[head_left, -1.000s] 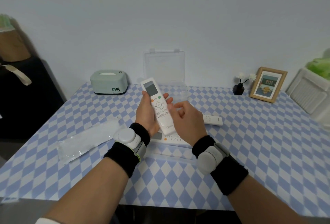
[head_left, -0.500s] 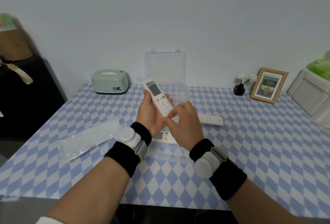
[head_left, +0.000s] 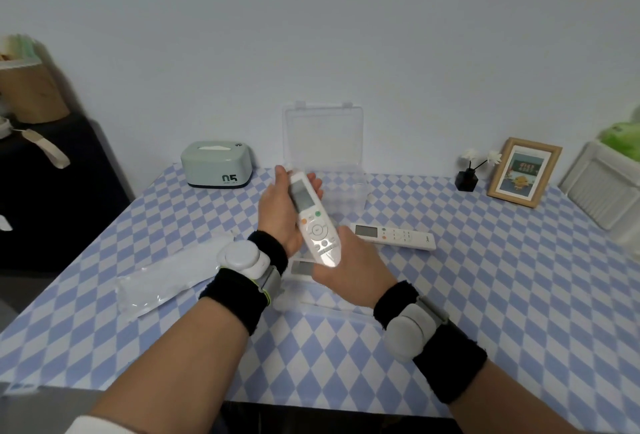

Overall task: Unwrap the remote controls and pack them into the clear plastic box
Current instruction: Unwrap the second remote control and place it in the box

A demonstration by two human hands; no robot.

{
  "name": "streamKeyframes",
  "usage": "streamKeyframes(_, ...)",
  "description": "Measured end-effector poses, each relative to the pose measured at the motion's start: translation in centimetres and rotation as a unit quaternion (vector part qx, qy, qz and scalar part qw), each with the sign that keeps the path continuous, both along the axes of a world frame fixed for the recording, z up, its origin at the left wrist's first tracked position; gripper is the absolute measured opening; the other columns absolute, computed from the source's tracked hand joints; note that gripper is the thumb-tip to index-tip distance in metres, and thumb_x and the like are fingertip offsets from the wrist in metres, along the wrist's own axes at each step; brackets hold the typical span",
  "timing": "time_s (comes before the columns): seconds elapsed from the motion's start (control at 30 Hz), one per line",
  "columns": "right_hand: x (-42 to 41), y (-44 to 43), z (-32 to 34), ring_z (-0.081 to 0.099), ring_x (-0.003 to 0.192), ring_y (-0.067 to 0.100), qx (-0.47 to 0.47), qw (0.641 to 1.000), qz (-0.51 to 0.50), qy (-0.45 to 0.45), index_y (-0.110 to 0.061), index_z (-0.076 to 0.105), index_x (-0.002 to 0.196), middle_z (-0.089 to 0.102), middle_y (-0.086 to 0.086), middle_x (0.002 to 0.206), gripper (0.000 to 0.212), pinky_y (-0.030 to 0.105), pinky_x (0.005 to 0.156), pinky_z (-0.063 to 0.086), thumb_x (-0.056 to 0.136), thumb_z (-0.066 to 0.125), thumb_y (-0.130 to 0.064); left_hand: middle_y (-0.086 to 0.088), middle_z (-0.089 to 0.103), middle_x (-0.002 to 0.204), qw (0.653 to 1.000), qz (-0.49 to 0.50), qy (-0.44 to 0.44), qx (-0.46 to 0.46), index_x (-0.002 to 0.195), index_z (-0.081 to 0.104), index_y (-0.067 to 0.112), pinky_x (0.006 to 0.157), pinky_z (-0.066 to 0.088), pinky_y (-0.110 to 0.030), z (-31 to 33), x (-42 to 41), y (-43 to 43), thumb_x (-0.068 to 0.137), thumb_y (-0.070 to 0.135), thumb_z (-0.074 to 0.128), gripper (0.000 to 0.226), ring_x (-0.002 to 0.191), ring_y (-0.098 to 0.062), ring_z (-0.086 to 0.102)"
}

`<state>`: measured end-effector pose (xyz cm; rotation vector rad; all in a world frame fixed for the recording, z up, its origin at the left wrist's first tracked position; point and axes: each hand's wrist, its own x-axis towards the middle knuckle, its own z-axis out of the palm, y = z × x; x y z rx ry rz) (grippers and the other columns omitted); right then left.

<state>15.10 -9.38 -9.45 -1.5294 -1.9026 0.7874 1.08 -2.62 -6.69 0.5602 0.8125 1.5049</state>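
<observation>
1. The right hand (head_left: 349,274) grips the lower end of the remote (head_left: 315,226), fingers curled beneath it.
2. The left hand (head_left: 278,212) cradles the screen end, thumb and fingers wrapped round it.
3. The remote's long axis points toward the open clear plastic box (head_left: 349,198), just beyond on the counter (head_left: 485,295); the left hand is nearer to it.

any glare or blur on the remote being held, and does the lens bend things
Head view: a bright patch washes out the lower end of the held remote; its screen end is sharper. Head view: wide-angle bend splays the table edges, and the far left is smeared. Head view: the clear plastic box is faint against the wall.
</observation>
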Motion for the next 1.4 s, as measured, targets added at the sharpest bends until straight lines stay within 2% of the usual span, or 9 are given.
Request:
streamKeyframes(0.07,-0.4,-0.6,-0.5,0.07,0.073,0.019,-0.046,0.997,0.019,0.054,-0.018,0.047,0.104,0.063,-0.001,0.093,0.039,0.036,0.059,0.061,0.074,0.07,-0.029,-0.017,0.074,0.1,0.998,0.046,0.034,0.005,0.116,0.061,0.001,0.074,0.06,-0.033,0.7,-0.5,0.6,0.111,0.034,0.042,0.038,0.084,-0.023,0.073)
streamKeyframes(0.13,-0.6,-0.9,-0.6,0.072,0.068,0.015,-0.074,0.99,0.033,0.114,-0.019,0.047,0.107,0.064,-0.001,0.098,0.039,0.03,0.051,0.059,0.076,0.069,-0.025,-0.016,0.075,0.099,0.997,0.065,0.044,0.004,0.116,0.063,0.001,0.075,0.058,-0.034,0.8,-0.7,0.7,0.111,0.031,0.042,0.037,0.083,-0.025,0.071)
streamKeyframes(0.27,-0.2,-0.6,-0.2,0.069,0.085,0.012,-0.069,0.987,0.047,0.139,-0.025,0.045,0.121,0.06,-0.008,0.112,0.061,0.027,0.052,0.059,0.073,0.082,-0.028,-0.017,0.075,0.107,0.998,0.053,-0.043,0.005,0.115,0.061,0.008,0.081,0.06,-0.039,0.7,-1.4,0.6,0.107,0.033,0.051,0.028,0.09,-0.029,0.072)
streamKeyframes(0.47,0.7,-0.2,-0.2,0.055,0.104,0.011,0.03,0.999,0.018,-0.03,-0.029,0.045,0.125,0.056,-0.009,0.116,0.08,0.036,0.085,0.056,0.062,0.084,-0.06,-0.011,0.077,0.102,0.999,0.032,-0.004,0.009,0.11,0.065,0.005,0.085,0.06,-0.033,0.1,-1.1,0.4,0.104,0.022,0.06,0.019,0.093,-0.019,0.074)
streamKeyframes(0.7,2.4,1.5,-0.1,0.056,0.107,0.027,0.115,0.986,-0.025,-0.122,-0.015,0.045,0.136,0.054,0.008,0.122,0.059,0.037,0.086,0.048,0.082,0.07,-0.02,-0.011,0.073,0.122,0.999,0.044,0.006,0.024,0.134,0.056,0.009,0.099,0.057,-0.037,-0.3,-0.4,-0.3,0.102,0.011,0.063,0.033,0.113,-0.019,0.071)
streamKeyframes(0.97,9.1,4.4,-1.5,0.055,0.113,0.027,-0.003,0.98,-0.033,-0.197,-0.019,0.05,0.141,0.051,0.008,0.125,0.065,0.027,0.087,0.037,0.08,0.073,-0.021,-0.006,0.071,0.12,0.939,0.033,0.342,0.001,0.111,0.068,0.018,0.101,0.055,-0.036,-3.9,-2.7,-0.5,0.101,0.02,0.063,0.011,0.111,-0.02,0.067)
streamKeyframes(1.13,8.3,5.8,-3.2,0.05,0.125,0.027,-0.007,0.96,-0.004,-0.279,-0.024,0.045,0.146,0.052,0.005,0.135,0.07,0.043,0.106,0.041,0.083,0.075,-0.036,0.006,0.07,0.093,0.902,0.013,0.432,0.018,0.097,0.069,0.025,0.071,0.051,-0.017,-5.4,-2.0,-0.6,0.099,0.019,0.064,0.008,0.085,-0.011,0.065)
streamKeyframes(1.3,6.6,8.0,-4.0,0.036,0.141,0.023,-0.026,0.954,0.054,-0.292,-0.035,0.042,0.148,0.038,-0.006,0.157,0.069,0.047,0.117,0.026,0.086,0.073,-0.043,0.005,0.072,0.107,0.857,-0.013,0.515,0.008,0.104,0.068,0.024,0.096,0.055,-0.037,-6.4,-3.0,-0.3,0.099,0.025,0.064,0.007,0.102,-0.018,0.068)
streamKeyframes(1.4,6.3,9.3,-4.0,0.037,0.142,0.02,-0.034,0.963,0.077,-0.256,-0.034,0.047,0.145,0.044,-0.006,0.154,0.068,0.041,0.118,0.025,0.084,0.077,-0.043,0.004,0.069,0.119,0.814,-0.033,0.58,0.001,0.107,0.065,0.025,0.1,0.048,-0.034,-7.0,-3.7,0.0,0.1,0.029,0.061,0.009,0.113,-0.018,0.064)
